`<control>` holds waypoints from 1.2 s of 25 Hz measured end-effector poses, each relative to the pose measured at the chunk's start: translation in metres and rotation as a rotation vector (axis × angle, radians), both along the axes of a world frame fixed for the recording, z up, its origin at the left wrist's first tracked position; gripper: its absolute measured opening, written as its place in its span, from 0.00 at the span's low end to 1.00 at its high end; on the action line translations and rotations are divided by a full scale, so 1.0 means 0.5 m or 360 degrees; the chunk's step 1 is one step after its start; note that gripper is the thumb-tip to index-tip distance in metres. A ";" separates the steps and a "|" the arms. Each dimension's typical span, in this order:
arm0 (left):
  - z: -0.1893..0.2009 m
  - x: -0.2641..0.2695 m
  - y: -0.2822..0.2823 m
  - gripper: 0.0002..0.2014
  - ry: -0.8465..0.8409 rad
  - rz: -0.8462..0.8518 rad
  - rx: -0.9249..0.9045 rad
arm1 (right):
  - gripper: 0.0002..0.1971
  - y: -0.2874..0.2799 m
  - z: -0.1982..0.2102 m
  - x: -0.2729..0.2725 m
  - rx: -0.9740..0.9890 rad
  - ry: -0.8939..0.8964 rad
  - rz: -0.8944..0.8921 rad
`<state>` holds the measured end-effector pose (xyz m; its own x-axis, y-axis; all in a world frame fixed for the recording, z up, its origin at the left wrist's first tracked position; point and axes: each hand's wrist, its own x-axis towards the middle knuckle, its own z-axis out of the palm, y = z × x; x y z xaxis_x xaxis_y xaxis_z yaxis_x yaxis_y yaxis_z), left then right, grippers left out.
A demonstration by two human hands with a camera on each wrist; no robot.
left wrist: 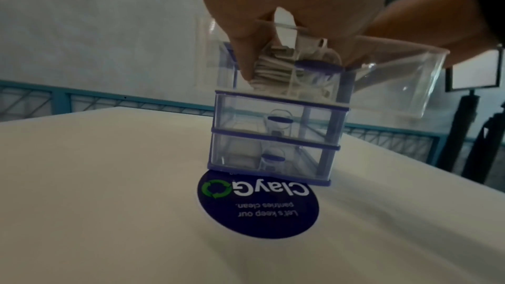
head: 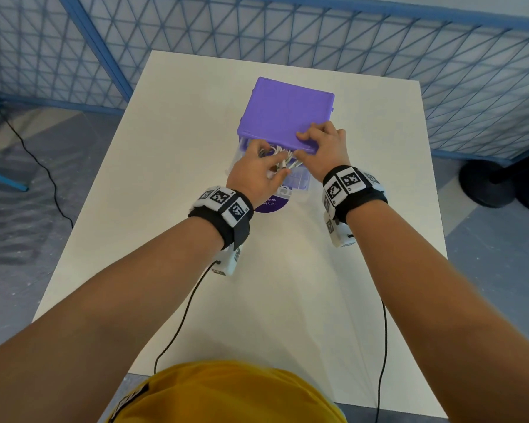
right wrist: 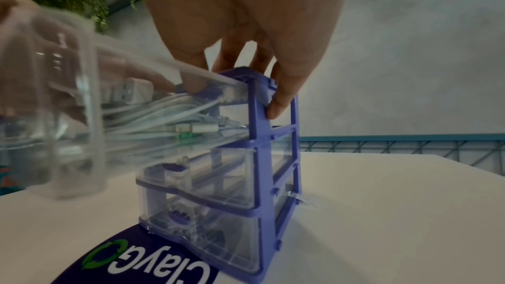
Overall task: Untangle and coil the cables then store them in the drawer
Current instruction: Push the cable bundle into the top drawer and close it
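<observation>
A purple drawer unit [head: 284, 111] with three clear drawers stands on the white table [head: 171, 184]. Its top drawer [head: 300, 178] is pulled out toward me and holds a bundle of white cables [head: 280, 154]. My left hand [head: 272, 160] reaches down into that drawer, fingers curled round the cables [left wrist: 273, 68]. My right hand [head: 306, 145] grips the unit's top front edge, fingers on the lid and thumb beneath. The right wrist view shows the cables [right wrist: 164, 120] lying inside the open drawer [right wrist: 82, 116] and my fingers [right wrist: 278, 103] hooked on the purple frame [right wrist: 262, 159]. The two lower drawers [left wrist: 259, 137] are pushed in.
A round dark-blue sticker [head: 271, 206] lies on the table under the unit's front. A blue mesh fence [head: 287, 32] runs behind and to the left of the table. Black stand bases [head: 495, 184] sit on the floor at right. A black cord [head: 43, 169] trails on the floor at left.
</observation>
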<state>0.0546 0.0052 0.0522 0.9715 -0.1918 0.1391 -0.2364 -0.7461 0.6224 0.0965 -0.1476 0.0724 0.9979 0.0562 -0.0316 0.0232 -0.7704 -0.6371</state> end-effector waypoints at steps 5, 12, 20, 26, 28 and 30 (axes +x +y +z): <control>0.003 -0.012 0.011 0.23 -0.0051 -0.0157 0.0094 | 0.19 -0.001 0.005 -0.003 0.0033 0.0029 -0.0009; 0.002 -0.002 0.045 0.26 0.0129 -0.0519 0.0662 | 0.18 -0.004 0.007 0.003 0.0067 0.0060 -0.0003; 0.027 0.013 0.043 0.25 0.0387 -0.0557 0.0582 | 0.18 -0.009 0.009 0.009 0.0083 0.0075 0.0011; 0.045 0.025 0.054 0.17 0.0396 -0.0105 -0.0340 | 0.19 -0.009 0.011 0.007 0.0148 0.0095 -0.0010; 0.039 0.017 0.038 0.13 0.0353 0.0133 -0.0434 | 0.19 -0.008 0.012 0.007 0.0155 0.0096 -0.0020; 0.030 0.007 0.020 0.13 0.0252 0.0241 -0.0336 | 0.19 -0.009 0.013 0.007 0.0148 0.0095 -0.0020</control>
<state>0.0579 0.0153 0.0671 0.9996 -0.0263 0.0050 -0.0202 -0.6157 0.7877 0.0999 -0.1519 0.0788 0.9951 0.0489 -0.0860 -0.0262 -0.7080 -0.7057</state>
